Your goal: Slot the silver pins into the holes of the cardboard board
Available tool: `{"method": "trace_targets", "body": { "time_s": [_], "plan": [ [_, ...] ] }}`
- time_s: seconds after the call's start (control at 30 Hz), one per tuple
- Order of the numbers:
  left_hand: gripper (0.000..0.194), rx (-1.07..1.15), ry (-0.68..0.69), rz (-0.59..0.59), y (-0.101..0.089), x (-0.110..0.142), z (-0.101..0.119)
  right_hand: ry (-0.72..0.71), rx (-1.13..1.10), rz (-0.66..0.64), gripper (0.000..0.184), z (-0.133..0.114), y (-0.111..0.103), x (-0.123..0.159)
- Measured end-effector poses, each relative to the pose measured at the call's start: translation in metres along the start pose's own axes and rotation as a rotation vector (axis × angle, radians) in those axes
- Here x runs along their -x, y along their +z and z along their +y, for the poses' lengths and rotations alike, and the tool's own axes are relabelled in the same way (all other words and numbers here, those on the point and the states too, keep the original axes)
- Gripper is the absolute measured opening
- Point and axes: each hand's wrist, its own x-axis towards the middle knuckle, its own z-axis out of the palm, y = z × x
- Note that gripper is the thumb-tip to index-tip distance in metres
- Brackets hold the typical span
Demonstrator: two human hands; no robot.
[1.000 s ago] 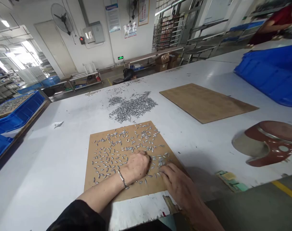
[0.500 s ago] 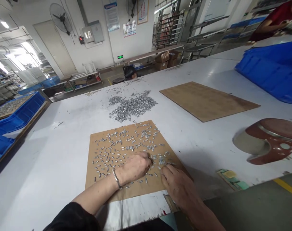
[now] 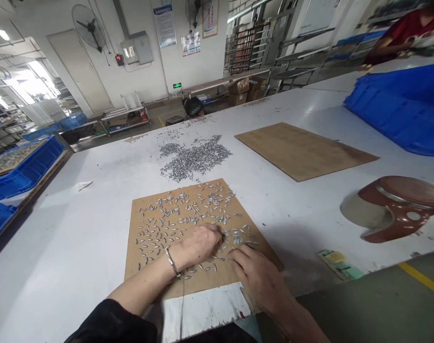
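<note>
Left hand (image 3: 204, 243), fingers curled in, grip contents hidden; right hand (image 3: 254, 269) beside it, fingertips lowered, grip unclear too. Under both, silvery pieces (image 3: 159, 233) dot the brown board (image 3: 195, 284), and beyond it a loose pile (image 3: 197, 157) covers the white tabletop (image 3: 95, 224).

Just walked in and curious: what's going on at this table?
Someone's bare left hand is curled low among small silvery pieces scattered over a brown board, with the right hand just beside it. Whether either hand grips a piece is hidden. A loose pile of similar pieces lies on the white table beyond the board.
</note>
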Motion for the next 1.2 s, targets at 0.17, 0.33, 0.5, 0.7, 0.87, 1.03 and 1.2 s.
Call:
{"method": "trace_targets", "body": {
  "time_s": [0.17,0.33,0.5,0.7,0.87,1.03,1.2],
  "plan": [
    [0.017,0.026,-0.092,0.091,-0.011,0.018,-0.012,-0.031,0.088,0.010,0.024,-0.011,0.013,-0.003],
    [0.020,0.083,-0.111,0.137,-0.006,0.029,-0.020,-0.008,0.110,0.022,0.023,-0.019,0.020,0.001],
    [0.020,0.105,-0.108,0.126,-0.004,0.037,-0.016,0.091,0.019,-0.003,0.022,-0.010,0.013,0.004],
    [0.018,0.159,0.004,0.088,0.009,0.046,0.000,0.069,0.064,0.012,0.026,0.010,0.003,-0.006],
    [0.013,0.063,0.069,0.043,0.026,0.041,0.009,0.061,0.136,-0.109,0.026,0.009,0.007,-0.027],
    [0.017,-0.038,0.097,0.060,0.033,0.038,0.011,0.114,0.178,-0.211,0.024,0.009,0.004,-0.037],
    [0.018,-0.051,0.075,0.063,0.037,0.040,0.011,0.139,0.100,-0.185,0.022,0.003,-0.002,-0.033]
  ]
}}
